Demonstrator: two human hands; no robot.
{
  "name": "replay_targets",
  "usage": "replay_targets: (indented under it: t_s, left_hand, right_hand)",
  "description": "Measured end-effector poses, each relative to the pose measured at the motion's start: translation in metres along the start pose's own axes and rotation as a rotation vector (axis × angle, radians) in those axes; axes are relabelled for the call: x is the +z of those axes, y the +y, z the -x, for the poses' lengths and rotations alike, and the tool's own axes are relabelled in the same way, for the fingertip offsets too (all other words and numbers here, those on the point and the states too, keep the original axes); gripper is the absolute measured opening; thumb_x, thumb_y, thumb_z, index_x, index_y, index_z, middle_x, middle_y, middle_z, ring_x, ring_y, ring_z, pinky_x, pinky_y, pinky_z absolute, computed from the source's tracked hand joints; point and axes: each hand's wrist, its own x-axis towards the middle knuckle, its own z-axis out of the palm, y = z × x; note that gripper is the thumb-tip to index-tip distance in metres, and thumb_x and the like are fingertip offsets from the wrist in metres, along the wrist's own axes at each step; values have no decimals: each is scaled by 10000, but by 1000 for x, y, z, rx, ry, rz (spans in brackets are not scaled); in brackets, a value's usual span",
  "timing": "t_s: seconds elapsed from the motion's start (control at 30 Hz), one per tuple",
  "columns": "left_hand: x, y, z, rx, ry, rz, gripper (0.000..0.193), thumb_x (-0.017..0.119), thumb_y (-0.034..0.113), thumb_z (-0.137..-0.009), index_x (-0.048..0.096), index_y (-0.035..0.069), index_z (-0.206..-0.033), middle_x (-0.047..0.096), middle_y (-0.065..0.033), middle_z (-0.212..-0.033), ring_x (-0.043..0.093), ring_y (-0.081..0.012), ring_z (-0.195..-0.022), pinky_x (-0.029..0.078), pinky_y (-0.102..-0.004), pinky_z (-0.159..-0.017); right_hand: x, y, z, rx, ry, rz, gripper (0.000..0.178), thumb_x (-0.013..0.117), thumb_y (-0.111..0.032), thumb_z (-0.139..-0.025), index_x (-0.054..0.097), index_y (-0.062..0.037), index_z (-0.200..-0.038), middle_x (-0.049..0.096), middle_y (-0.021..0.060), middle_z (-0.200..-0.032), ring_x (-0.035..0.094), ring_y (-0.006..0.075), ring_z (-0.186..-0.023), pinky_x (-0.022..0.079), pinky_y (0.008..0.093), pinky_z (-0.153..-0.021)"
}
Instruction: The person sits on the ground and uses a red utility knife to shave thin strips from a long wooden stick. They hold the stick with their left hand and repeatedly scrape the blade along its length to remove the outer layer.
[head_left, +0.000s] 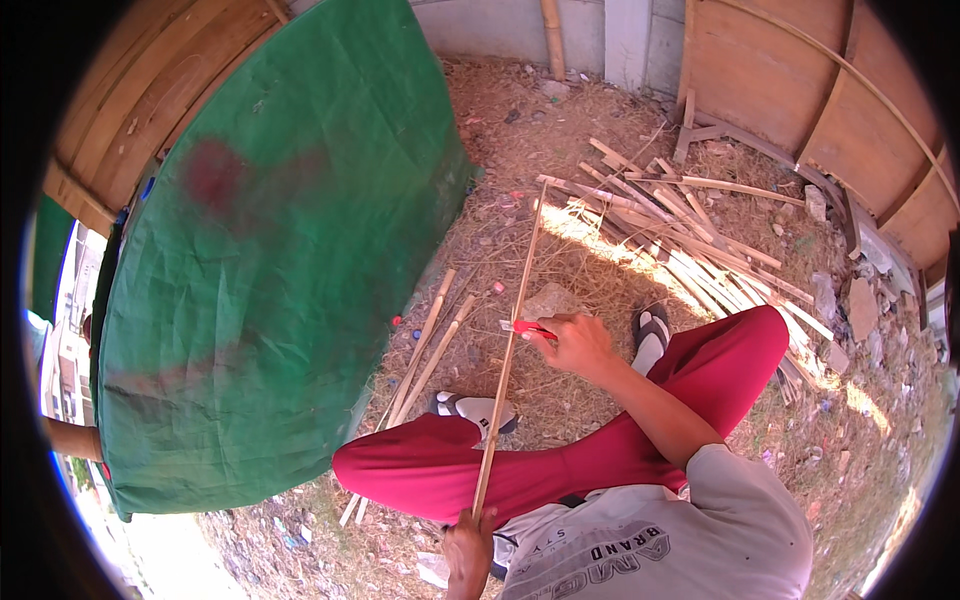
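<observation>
A long, thin bamboo strip (511,352) runs away from me, from my lap out toward the dry grass. Near its close end, my left hand (468,545) is closed around it. My right hand (578,342) grips a red utility knife (533,328). The knife's short blade lies against or right over the strip about midway along; whether it cuts in, I cannot tell. My legs are folded apart in red trousers (590,450), and the strip passes over them.
A heap of split bamboo strips (690,235) lies ahead to the right. A few more strips (430,345) rest left of me beside a large green tarp (270,260). Wooden panels (780,70) stand at the right, with rubble (862,308) along their foot.
</observation>
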Motion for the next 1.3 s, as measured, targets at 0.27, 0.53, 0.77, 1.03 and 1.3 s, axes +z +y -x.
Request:
replay_targets:
  t_s: [0.27, 0.53, 0.77, 1.03, 1.3]
  left_hand:
    - [-14, -7, 30, -185, -112, 25, 367, 740, 333, -910, 657, -23, -948, 659, -313, -739, 677, -507, -777, 519, -538, -631]
    - [-14, -66, 77, 72, -91, -82, 369, 636, 391, -999, 654, 42, -883, 640, -193, -659, 647, -396, -565, 486, -504, -472]
    - [-55, -74, 84, 20, -193, -16, 324, 649, 368, -984, 662, 57, -893, 661, -200, -694, 676, -402, -650, 487, -498, -528]
    - [-90, -98, 87, 30, -282, -129, 403, 656, 281, -958, 623, 153, -1339, 673, -213, -854, 665, -396, -741, 504, -519, -644]
    - [-59, -43, 23, -194, -309, 354, 273, 792, 228, -881, 698, -24, -929, 632, -96, -616, 641, -176, -579, 503, -347, -532]
  right_hand:
    - [-2, 18, -18, 112, -6, -25, 373, 668, -483, -935, 822, -150, -999, 704, 134, -687, 697, 342, -631, 558, 457, -577]
    - [-12, 105, -51, 486, -65, 159, 431, 617, -513, -972, 800, -149, -1112, 727, 183, -762, 722, 370, -726, 580, 500, -705]
    - [-8, 97, -57, 541, -87, 152, 479, 607, -554, -957, 793, -147, -1127, 735, 230, -861, 734, 393, -854, 583, 505, -796]
    - [-13, 160, -57, 846, -75, 153, 517, 616, -518, -961, 762, -37, -1084, 733, 256, -1076, 716, 434, -1003, 569, 511, -862]
    - [10, 124, -35, 656, -433, 274, 539, 629, -498, -964, 719, -1, -1151, 734, 256, -1065, 709, 407, -1065, 551, 506, -917]
